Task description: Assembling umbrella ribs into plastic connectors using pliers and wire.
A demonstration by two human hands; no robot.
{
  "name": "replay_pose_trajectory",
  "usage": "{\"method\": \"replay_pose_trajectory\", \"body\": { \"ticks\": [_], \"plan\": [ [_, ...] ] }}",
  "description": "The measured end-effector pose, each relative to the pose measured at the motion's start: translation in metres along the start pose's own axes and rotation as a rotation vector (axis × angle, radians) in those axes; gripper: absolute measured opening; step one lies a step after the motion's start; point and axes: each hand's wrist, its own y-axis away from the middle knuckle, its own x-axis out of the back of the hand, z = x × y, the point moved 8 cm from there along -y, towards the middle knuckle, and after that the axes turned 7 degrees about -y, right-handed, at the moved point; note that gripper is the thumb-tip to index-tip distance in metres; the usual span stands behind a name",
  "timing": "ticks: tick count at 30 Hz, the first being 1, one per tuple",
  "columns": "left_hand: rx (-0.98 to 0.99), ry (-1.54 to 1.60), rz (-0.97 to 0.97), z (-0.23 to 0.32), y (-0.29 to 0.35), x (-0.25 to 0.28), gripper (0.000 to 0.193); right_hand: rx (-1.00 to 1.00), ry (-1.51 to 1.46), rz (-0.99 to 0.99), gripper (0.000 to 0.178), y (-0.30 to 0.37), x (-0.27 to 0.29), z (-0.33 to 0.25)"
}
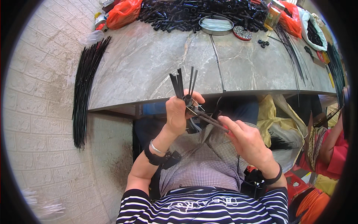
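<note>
Just in front of the table edge, my left hand point(177, 112) is closed around a small assembly of black rods point(179, 84) joined at a dark round hub point(188, 99). Several rods stick up past my fingers, and thin wires show beside the hub. To its right, my right hand point(244, 139) pinches a single dark rod point(213, 122) that slants up to the hub. Whether that rod is fastened there I cannot tell. Part of the assembly is hidden by my left palm and fingers.
Long black rods point(86, 89) overhang the marble-patterned table's point(156, 63) left side. At the back lie a heap of black tubular parts point(175, 15), a round tin of thin pale rods point(216, 25) and a dish of small metal pieces point(242, 33). A person in pink point(335, 149) sits at right.
</note>
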Motion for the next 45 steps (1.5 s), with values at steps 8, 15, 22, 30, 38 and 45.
{"method": "replay_pose_trajectory", "body": {
  "ticks": [8, 15, 22, 30, 38, 45],
  "plan": [
    [-0.005, -0.033, -0.004, 0.001, 0.002, -0.001, 0.077, 0.053, 0.011, 0.006, 0.048, 0.000, 0.001, -0.005],
    [-0.006, -0.045, 0.005, 0.004, 0.002, -0.003, 0.083, 0.019, -0.091, -0.032, 0.045, 0.004, 0.000, -0.003],
    [-0.005, -0.120, -0.021, 0.005, 0.003, -0.003, 0.087, -0.001, -0.161, -0.079, 0.036, 0.008, -0.004, -0.003],
    [0.020, -0.097, 0.014, 0.004, 0.005, -0.009, 0.090, -0.062, -0.162, -0.087, 0.027, 0.013, -0.013, 0.001],
    [0.100, -0.019, 0.050, -0.008, 0.003, -0.005, 0.093, -0.482, -1.184, -0.365, 0.029, 0.024, -0.027, -0.011],
    [0.119, -0.024, -0.006, -0.001, 0.003, -0.010, 0.092, -0.484, -1.230, -0.437, 0.027, 0.024, -0.012, -0.012]
  ]
}}
